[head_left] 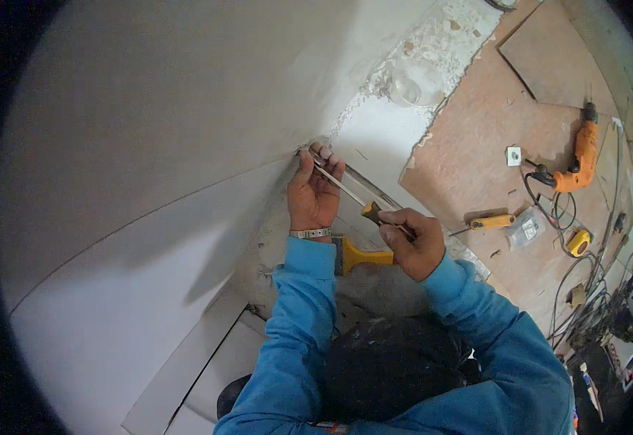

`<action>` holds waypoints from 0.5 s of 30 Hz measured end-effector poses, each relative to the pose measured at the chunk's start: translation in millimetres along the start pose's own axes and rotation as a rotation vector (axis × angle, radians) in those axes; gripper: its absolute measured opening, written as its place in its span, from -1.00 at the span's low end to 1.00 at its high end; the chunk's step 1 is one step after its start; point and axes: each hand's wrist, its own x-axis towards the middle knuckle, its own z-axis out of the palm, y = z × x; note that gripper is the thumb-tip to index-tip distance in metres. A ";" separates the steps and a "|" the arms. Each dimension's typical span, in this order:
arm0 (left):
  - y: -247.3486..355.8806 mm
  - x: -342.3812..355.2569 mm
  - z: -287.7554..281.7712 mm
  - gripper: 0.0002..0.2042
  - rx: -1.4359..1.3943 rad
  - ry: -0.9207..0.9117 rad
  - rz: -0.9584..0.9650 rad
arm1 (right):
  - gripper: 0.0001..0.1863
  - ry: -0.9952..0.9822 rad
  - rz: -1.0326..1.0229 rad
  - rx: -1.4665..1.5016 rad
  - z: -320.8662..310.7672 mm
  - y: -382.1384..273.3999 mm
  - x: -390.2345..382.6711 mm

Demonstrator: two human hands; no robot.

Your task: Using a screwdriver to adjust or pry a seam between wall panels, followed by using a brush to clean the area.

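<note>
Screwdriver [371, 210] points to the wall [186, 94], its handle tight in the right hand [416, 243], while the left hand's [315, 196] grip near its tip I cannot tell; work seems under way, not finished.

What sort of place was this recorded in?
Probably a room under renovation: an orange power drill and a yellow tape measure lie on the floor, and the right hand holds a screwdriver.

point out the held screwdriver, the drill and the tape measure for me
Held screwdriver [371, 211]: head view, on the front of its handle.
Drill [586, 151]: head view, on its orange body.
Tape measure [579, 243]: head view, on its yellow case.
</note>
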 end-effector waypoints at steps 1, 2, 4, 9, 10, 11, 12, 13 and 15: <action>-0.2 0.2 0.8 -0.76 0.011 0.001 -0.002 | -0.83 0.003 0.113 0.106 -0.6 2.3 -0.2; -0.9 0.7 1.7 -0.76 0.021 0.001 -0.005 | -0.83 0.003 0.112 0.105 -3.5 2.6 1.3; 0.1 -0.2 0.5 -0.75 0.007 0.011 -0.004 | -0.80 -0.051 0.482 0.499 -6.6 0.7 5.3; 2.4 0.3 -9.4 -0.73 -0.118 -0.011 -0.021 | -0.68 -0.147 0.886 0.983 -13.7 1.8 13.3; 0.6 1.1 -10.1 -0.73 -0.130 -0.026 -0.010 | -0.64 -0.191 0.978 1.130 -15.1 3.1 13.5; -0.4 0.5 -11.0 -0.73 -0.142 -0.040 0.002 | -0.64 -0.198 0.975 1.128 -15.1 4.2 12.5; 0.8 -1.0 -9.8 -0.73 -0.141 -0.045 0.008 | -0.64 -0.222 1.002 1.179 -14.1 5.6 11.9; 2.8 -3.0 -8.7 -0.72 -0.084 0.002 0.022 | -0.64 -0.247 1.030 1.231 -13.3 5.7 11.4; 3.2 -9.3 -2.6 -0.71 -0.029 0.044 0.041 | -0.66 -0.235 0.967 1.195 -15.3 4.9 11.2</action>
